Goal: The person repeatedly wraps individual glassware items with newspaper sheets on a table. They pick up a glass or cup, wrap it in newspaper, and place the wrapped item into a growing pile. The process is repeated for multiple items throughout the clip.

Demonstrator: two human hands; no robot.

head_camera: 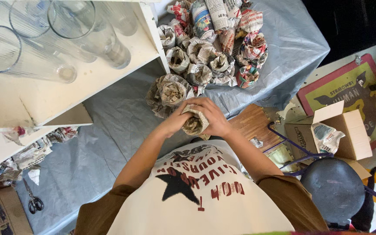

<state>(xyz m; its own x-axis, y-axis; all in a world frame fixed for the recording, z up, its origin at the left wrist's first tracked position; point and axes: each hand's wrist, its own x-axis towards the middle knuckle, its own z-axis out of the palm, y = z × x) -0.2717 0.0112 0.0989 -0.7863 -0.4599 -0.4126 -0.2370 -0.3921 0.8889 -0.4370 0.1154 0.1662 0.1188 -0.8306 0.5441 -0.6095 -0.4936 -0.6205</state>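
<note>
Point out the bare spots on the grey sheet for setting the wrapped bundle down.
Bare grey sheet lies between the white shelf and the left hand, and right of the wrapped pile. Crowded: the pile itself, just beyond both hands.

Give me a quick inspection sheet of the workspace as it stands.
Surface: grey sheet, creased.
Job's things: newspaper-wrapped bundle in both hands; pile of wrapped bundles beyond.
Clutter: scissors, paper scraps at left.
Hands: left hand and right hand closed around the bundle.
Cables: nothing seen.
Surroundings: white shelf with tall glasses; open cardboard box; dark stool.
</note>
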